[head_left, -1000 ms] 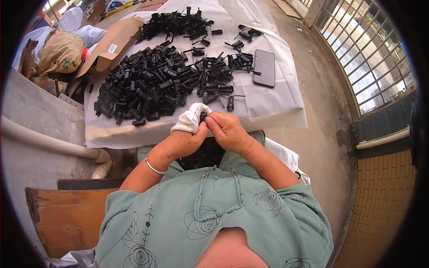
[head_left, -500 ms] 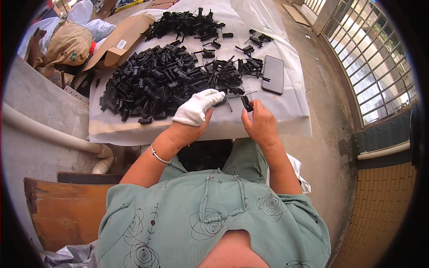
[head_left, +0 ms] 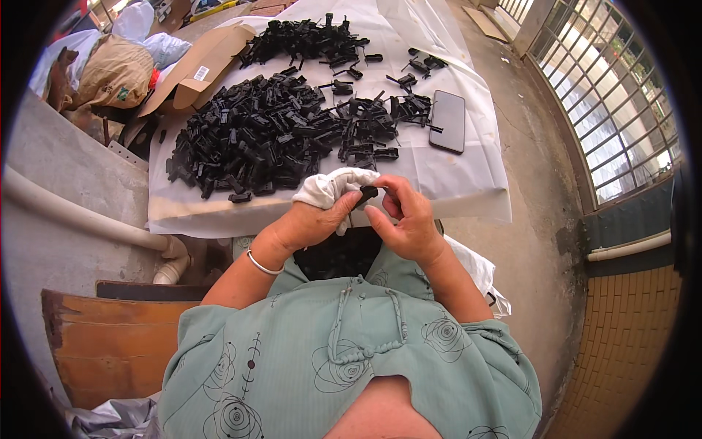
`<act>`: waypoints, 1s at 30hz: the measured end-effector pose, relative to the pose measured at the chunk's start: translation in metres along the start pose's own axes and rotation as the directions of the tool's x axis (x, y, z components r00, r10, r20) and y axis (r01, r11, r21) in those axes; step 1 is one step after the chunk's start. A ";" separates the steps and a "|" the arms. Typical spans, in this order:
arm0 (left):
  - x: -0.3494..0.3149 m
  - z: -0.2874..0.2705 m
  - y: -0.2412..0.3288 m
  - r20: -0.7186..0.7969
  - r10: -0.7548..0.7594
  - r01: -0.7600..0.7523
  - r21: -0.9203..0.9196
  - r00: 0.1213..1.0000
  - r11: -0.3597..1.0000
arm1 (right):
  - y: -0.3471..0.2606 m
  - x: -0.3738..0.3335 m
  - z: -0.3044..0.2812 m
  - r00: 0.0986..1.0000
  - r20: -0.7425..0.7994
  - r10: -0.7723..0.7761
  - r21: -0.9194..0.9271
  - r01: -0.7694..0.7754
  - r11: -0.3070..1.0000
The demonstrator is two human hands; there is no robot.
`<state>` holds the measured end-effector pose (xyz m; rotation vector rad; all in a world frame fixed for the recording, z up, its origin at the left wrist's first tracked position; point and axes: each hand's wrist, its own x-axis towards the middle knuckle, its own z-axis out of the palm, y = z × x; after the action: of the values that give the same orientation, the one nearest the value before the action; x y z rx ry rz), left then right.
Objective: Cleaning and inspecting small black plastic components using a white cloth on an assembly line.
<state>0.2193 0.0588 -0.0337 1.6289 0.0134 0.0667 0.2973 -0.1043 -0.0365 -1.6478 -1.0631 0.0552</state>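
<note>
Close in front of me, over the table's near edge, my two hands meet at a small black plastic part (head_left: 367, 194). My left hand (head_left: 325, 196) wears a white glove that leaves the thumb bare, and its thumb and fingers pinch the part. My right hand (head_left: 406, 218) is bare. Its fingers curl in against the part's right side, with the index fingertip at its top; part of its grip is hidden. Just beyond my hands, a small cluster of similar black parts (head_left: 365, 154) lies on the white sheet (head_left: 431, 186).
A large heap of black parts (head_left: 248, 139) covers the table's left, with another pile (head_left: 307, 38) behind. A phone (head_left: 447, 121) lies at the right. Cardboard (head_left: 208, 62) and bags (head_left: 113, 69) stand at the far left. A pipe (head_left: 88, 214) runs along the left wall.
My right hand has brought a black part leftward and nearer to me. My left hand has drawn back from the cluster, and both hands now meet on the part.
</note>
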 end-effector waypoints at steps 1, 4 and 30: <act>0.001 0.003 -0.003 -0.089 0.069 -0.068 0.017 0.994 0.998 | -0.004 0.000 0.002 0.989 -0.037 -0.141 0.014 0.141 0.990; 0.004 0.005 -0.002 -0.116 0.167 -0.155 0.104 0.979 0.982 | 0.001 0.000 0.013 0.971 -0.079 -0.224 -0.062 0.220 0.974; -0.010 0.013 0.002 0.019 0.027 -0.022 -0.245 0.999 0.969 | 0.008 0.002 0.013 0.984 -0.174 -0.036 -0.084 0.021 0.996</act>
<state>0.2098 0.0451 -0.0328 1.3829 -0.0314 0.0662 0.2963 -0.0928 -0.0468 -1.6773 -0.9647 -0.1518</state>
